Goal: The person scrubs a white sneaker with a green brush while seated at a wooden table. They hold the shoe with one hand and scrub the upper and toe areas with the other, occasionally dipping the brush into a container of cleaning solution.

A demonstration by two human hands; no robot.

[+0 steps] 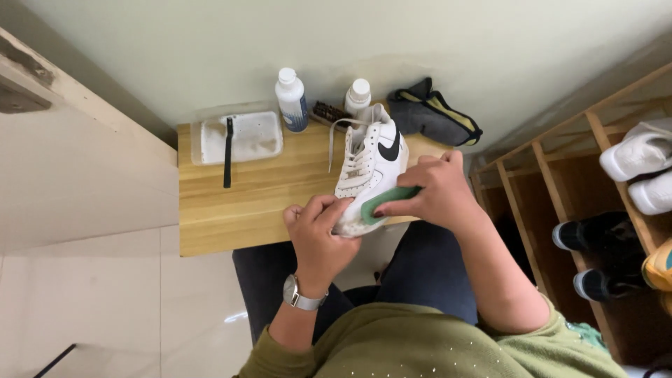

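Observation:
A white sneaker point(371, 157) with a black mark on its side stands on a small wooden table point(245, 203), toe toward me. My left hand point(318, 234) grips the toe end of the sneaker. My right hand point(437, 192) holds a green sponge point(388, 199) pressed against the shoe's side near the toe. A grey lace hangs loose from the top of the shoe.
At the table's back stand two white bottles point(291, 99) point(358, 95), a clear tray of soapy water point(252, 136) with a black brush point(228, 150) across it, a brown brush point(329, 112) and a dark cloth bag point(434, 112). A wooden shoe rack point(553, 168) with shoes stands to the right.

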